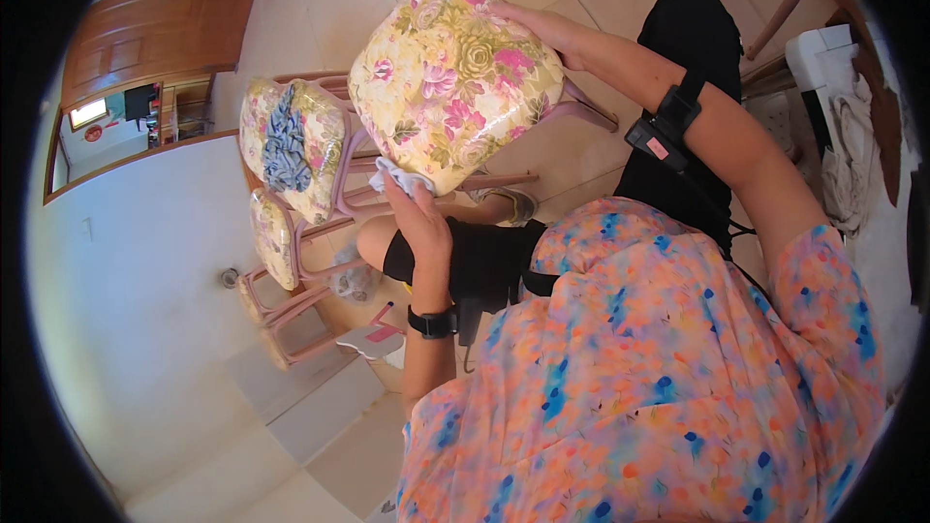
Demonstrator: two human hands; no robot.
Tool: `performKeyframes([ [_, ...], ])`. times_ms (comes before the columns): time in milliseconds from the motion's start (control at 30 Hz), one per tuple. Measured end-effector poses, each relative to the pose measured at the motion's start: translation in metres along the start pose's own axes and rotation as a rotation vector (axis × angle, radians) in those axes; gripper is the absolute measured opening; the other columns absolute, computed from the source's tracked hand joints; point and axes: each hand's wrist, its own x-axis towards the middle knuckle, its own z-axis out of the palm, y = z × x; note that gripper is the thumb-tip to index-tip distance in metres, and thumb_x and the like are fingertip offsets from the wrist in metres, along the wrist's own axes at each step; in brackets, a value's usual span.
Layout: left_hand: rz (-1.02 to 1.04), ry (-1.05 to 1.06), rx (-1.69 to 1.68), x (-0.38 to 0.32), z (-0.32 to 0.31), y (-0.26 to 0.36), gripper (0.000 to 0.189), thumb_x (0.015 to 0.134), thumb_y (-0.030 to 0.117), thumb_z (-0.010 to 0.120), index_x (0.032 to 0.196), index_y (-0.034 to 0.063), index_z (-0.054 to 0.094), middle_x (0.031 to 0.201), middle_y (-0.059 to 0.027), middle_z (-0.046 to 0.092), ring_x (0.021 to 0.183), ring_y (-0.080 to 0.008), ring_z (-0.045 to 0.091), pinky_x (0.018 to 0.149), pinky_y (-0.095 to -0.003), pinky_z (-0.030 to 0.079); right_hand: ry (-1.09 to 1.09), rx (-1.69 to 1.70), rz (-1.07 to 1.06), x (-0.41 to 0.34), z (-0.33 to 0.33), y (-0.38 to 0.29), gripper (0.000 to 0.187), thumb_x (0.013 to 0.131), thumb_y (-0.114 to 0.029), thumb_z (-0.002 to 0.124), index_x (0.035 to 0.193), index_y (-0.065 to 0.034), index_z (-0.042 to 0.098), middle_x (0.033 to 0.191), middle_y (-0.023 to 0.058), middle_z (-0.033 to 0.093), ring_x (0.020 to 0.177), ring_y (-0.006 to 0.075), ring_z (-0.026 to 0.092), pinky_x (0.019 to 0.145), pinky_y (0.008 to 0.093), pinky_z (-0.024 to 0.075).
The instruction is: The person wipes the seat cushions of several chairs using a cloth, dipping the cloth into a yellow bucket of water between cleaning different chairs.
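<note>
A stool with a floral-patterned padded seat (458, 76) and pink legs is before me, its seat tilted up towards me. My right hand (541, 25) grips the seat's right edge, the thumb side lying along the top; the fingers under the edge are mostly hidden. A pale cloth (398, 176) is in my left hand (421, 225), pressed to the near left corner of the seat. The cover looks glossy and reflects light near that corner.
Left of the stool stand several matching chairs (251, 116), with a crumpled blue-grey cloth (287, 145) on one seat. A clear plastic bag (354, 280) and a grey-white panel with a pink part (372, 341) lie below them. White fabric (846, 152) hangs at right.
</note>
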Motion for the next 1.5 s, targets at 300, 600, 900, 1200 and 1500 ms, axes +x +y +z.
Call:
performKeyframes([
  [300, 0.604, -0.25, 0.436, 0.033, 0.013, 0.053, 0.076, 0.071, 0.014, 0.071, 0.134, 0.0, 0.032, 0.112, -0.0238, 0.047, 0.107, -0.0419, 0.044, 0.099, -0.0476, 0.033, -0.018, 0.201, 0.002, 0.004, 0.001, 0.005, 0.054, 0.088, -0.043, 0.05, 0.129, -0.0072, 0.045, 0.123, 0.0093, 0.055, 0.105, 0.0148, 0.058, 0.089, 0.03, 0.0482],
  [600, 1.039, -0.455, 0.486, 0.093, 0.051, 0.138, 0.054, 0.076, 0.03, 0.064, 0.124, 0.0098, 0.049, 0.11, -0.0182, 0.049, 0.116, -0.0332, 0.044, 0.099, -0.0495, 0.033, 0.07, 0.344, 0.022, 0.008, -0.021, 0.007, 0.072, 0.09, -0.064, 0.019, 0.131, -0.0091, 0.042, 0.125, 0.0087, 0.051, 0.108, 0.0196, 0.053, 0.09, 0.0354, 0.044],
  [900, 1.045, -0.677, 0.604, 0.156, 0.066, 0.173, 0.04, 0.081, 0.035, 0.058, 0.111, 0.0093, 0.055, 0.124, -0.0154, 0.048, 0.121, -0.029, 0.043, 0.098, -0.0572, 0.03, 0.351, 0.443, 0.179, 0.001, -0.027, -0.004, 0.065, 0.091, -0.063, 0.016, 0.114, -0.014, 0.051, 0.094, 0.0066, 0.059, 0.082, 0.0186, 0.059, 0.067, 0.038, 0.0501],
  [1200, 0.56, -0.645, 0.609, 0.26, 0.09, 0.122, 0.048, 0.091, 0.044, 0.042, 0.126, 0.012, 0.049, 0.126, -0.0136, 0.05, 0.118, -0.0311, 0.046, 0.1, -0.0505, 0.031, 0.069, 0.395, 0.064, -0.006, -0.004, -0.009, 0.046, 0.09, -0.038, 0.048, 0.115, 0.0009, 0.051, 0.103, 0.0134, 0.062, 0.091, 0.0156, 0.062, 0.077, 0.0297, 0.0529],
  [1500, 0.177, -0.741, 0.261, 0.3, 0.067, 0.031, 0.063, 0.093, 0.045, 0.031, 0.125, -0.007, 0.045, 0.126, -0.0283, 0.047, 0.121, -0.0393, 0.042, 0.102, -0.0374, 0.031, 0.354, 0.183, 0.014, -0.001, 0.007, 0.005, 0.079, 0.07, -0.042, 0.071, 0.115, 0.0112, 0.034, 0.104, 0.0193, 0.051, 0.088, 0.0222, 0.058, 0.071, 0.0314, 0.0518],
])
